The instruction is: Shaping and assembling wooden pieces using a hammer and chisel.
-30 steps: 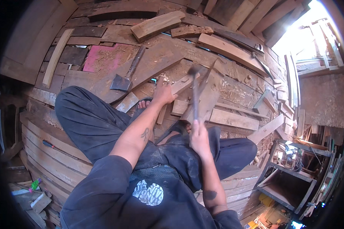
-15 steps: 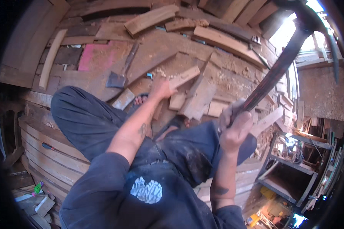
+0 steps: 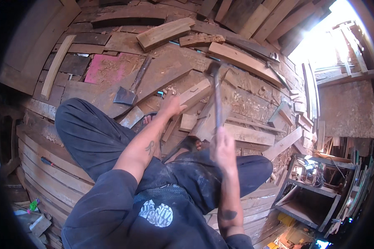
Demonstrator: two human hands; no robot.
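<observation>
My left hand (image 3: 170, 104) is closed on the near end of a short wooden block (image 3: 195, 93), which slants away to the right over other timber. The block's far end lies close to a tilted plank (image 3: 207, 120). My right hand (image 3: 223, 150) grips the lower handle of an adze (image 3: 218, 97) with a long dark shaft. Its head, smeared by motion, is over the wood just beyond the block's far end; I cannot tell whether it touches. Wood chips (image 3: 170, 89) lie by my left fingers.
A hatchet (image 3: 126, 94) rests on boards to the left, near a pink panel (image 3: 105, 68). Thick timber pieces (image 3: 166, 34) lie at the back. A screwdriver (image 3: 50, 162) is on the slats at left. To the right stands a shelf frame (image 3: 307, 189). My bent legs flank the work.
My right hand has swung the adze down and left, from raised high at the right to near the block. My left hand keeps its hold, shifting only slightly in view.
</observation>
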